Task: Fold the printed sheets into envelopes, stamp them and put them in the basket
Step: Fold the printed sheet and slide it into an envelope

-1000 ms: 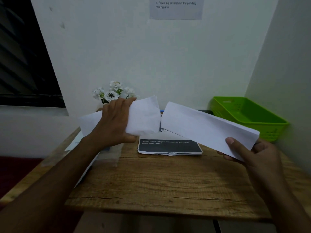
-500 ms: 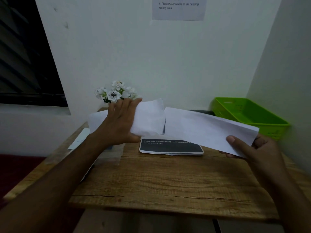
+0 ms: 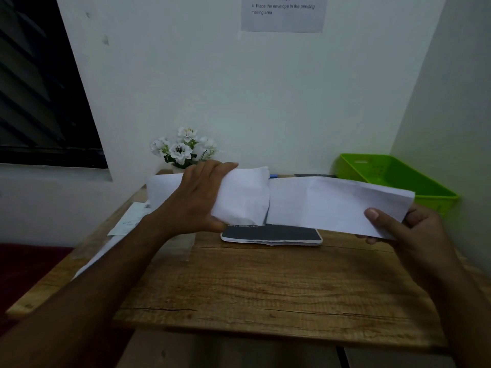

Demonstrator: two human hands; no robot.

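Above the wooden table (image 3: 265, 288), gripping a folded white sheet (image 3: 244, 195) in the left hand (image 3: 202, 197), with fingers curled over its top and thumb underneath. Pinching the right end of a long white envelope (image 3: 332, 203) in the right hand (image 3: 406, 229), with thumb on the front face and fingers behind. Holding both clear of the table, with the sheet's right edge at the envelope's left end; cannot tell whether tucked inside or only overlapping. Beyond the right hand, in the table's far right corner, a green basket (image 3: 393, 176). Under the papers, flat on the table, a dark printed card (image 3: 279, 232). Along the left edge, more sheets (image 3: 127, 221); at the back wall, white flowers (image 3: 183, 148).
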